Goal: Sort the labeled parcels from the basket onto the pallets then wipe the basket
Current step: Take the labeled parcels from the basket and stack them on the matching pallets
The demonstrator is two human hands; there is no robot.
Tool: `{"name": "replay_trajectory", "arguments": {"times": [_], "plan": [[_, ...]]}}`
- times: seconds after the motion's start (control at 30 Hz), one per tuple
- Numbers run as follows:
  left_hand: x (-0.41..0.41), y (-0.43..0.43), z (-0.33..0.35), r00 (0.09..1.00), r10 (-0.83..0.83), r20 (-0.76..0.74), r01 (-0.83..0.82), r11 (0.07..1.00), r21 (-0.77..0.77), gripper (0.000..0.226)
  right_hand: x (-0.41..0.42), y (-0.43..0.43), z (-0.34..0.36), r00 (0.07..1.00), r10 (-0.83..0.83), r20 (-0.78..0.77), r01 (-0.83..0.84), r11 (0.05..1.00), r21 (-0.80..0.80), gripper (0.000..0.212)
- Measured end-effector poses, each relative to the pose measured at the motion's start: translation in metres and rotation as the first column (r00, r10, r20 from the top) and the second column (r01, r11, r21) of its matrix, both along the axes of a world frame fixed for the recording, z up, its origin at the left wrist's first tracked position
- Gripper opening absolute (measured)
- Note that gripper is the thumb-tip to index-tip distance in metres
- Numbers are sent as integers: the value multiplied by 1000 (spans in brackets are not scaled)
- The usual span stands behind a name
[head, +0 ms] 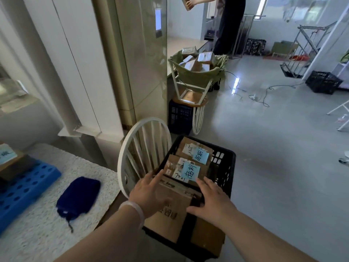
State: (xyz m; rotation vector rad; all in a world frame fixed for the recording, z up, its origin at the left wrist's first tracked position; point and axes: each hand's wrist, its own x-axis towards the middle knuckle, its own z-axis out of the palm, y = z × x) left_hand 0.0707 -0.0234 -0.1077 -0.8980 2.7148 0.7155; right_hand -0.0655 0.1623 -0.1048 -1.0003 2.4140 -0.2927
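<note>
A person's left hand and right hand reach over a black basket of cardboard parcels set on a white chair. Both hands have their fingers straight and spread apart, gripping nothing.

Two upright parcels carry blue notes with handwritten Chinese characters, too slanted to read with certainty. The nearer parcel stands just beyond the fingertips, and its note lies between the two hands. The farther parcel stands behind it with a note of its own. A white label beside the nearer note bears scrawled marks that cannot be made out.

Under both palms lies a large flat parcel with dark print, partly covered and unreadable; whether the hands touch it cannot be told.

To the left, a blue pallet sits on a speckled surface, bearing a box with another blue note. A dark blue cloth lies near it. The left wrist wears a pale band.
</note>
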Motion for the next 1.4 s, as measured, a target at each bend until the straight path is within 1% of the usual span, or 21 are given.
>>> {"name": "replay_trajectory", "arguments": {"times": [0.13,0.3,0.4,0.5,0.53,0.67,0.77,0.87,0.93,1.0,1.1,1.17,1.23,1.3,1.33,1.4], "plan": [[2,-9,-12,998,54,37,-54,998,9,95,-3,-7,-14,996,35,88,-37,999,19,104],[-4,-24,-25,992,78,95,-84,994,66,97,-3,-19,-33,966,-89,242,75,995,68,107],[-6,-32,-34,988,95,118,-113,981,155,101,7,-23,-42,952,-155,264,134,986,96,105],[-6,-38,-39,992,99,73,-116,949,292,101,17,-28,-50,932,-233,279,214,972,97,102],[-6,-41,-40,994,95,60,-109,943,314,100,20,-30,-53,923,-259,284,243,966,90,101],[-8,-51,-44,998,51,32,-57,961,271,94,28,-42,-53,887,-346,306,325,938,121,92],[-11,-59,-39,998,55,-23,-46,958,283,86,33,-50,-44,838,-416,352,421,905,66,88],[-16,-63,-28,992,62,-109,-31,963,269,83,36,-56,-29,774,-461,434,535,842,-60,84],[-19,-64,-17,983,82,-161,-35,960,277,79,37,-61,-15,740,-476,476,599,788,-144,75],[-21,-64,-4,968,118,-223,-40,944,327,75,36,-66,-4,725,-486,487,642,733,-225,65],[-26,-63,15,940,167,-298,-35,916,401,62,31,-70,10,720,-522,457,680,662,-317,52],[-29,-61,26,923,198,-329,-39,900,433,51,28,-72,18,689,-536,489,717,602,-351,52],[-32,-59,34,908,224,-355,-51,897,438,46,26,-72,28,651,-529,544,753,543,-372,57],[-33,-57,40,888,247,-388,-49,890,454,52,23,-71,34,639,-513,573,758,546,-356,64],[-33,-56,42,878,263,-400,-48,880,473,60,22,-69,36,636,-510,578,758,552,-347,68],[-34,-57,45,868,294,-400,-53,856,514,83,19,-66,38,636,-514,575,756,563,-333,74]]}}
